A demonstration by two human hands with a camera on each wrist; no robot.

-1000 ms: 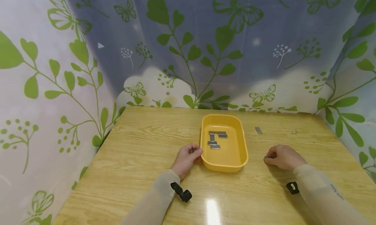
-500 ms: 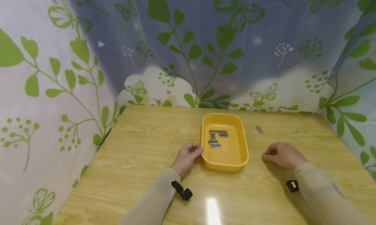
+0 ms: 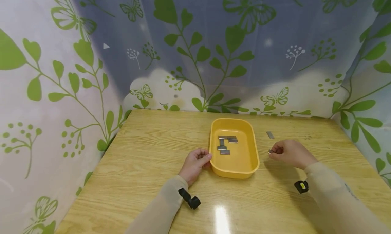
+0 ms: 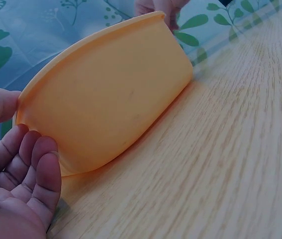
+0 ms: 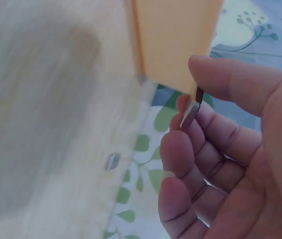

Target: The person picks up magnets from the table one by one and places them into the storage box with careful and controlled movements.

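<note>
In the head view, a yellow plastic tub (image 3: 239, 162) stands on the wooden table. Several flat grey metal pieces (image 3: 224, 152) lie on its floor, touching one another in a bent row. My left hand (image 3: 193, 165) holds the tub's left rim, the thumb on the edge and curled fingers against the outer wall, as the left wrist view shows. To the right of the tub, my right hand (image 3: 291, 154) pinches a small rectangular metal piece (image 5: 189, 115) between thumb and fingers, raised off the table. One more metal piece (image 3: 270, 135) lies loose beyond that hand.
Bare wood (image 3: 146, 139) of the table (image 3: 244, 207) extends left and in front of the tub. A patterned curtain (image 3: 189, 57) borders the table at the back and sides. Faint small marks (image 3: 307, 137) show on the table at the far right.
My right hand has risen from the table and moved slightly forward and left toward the tub, the metal piece still pinched. The left hand and tub stay in place.
</note>
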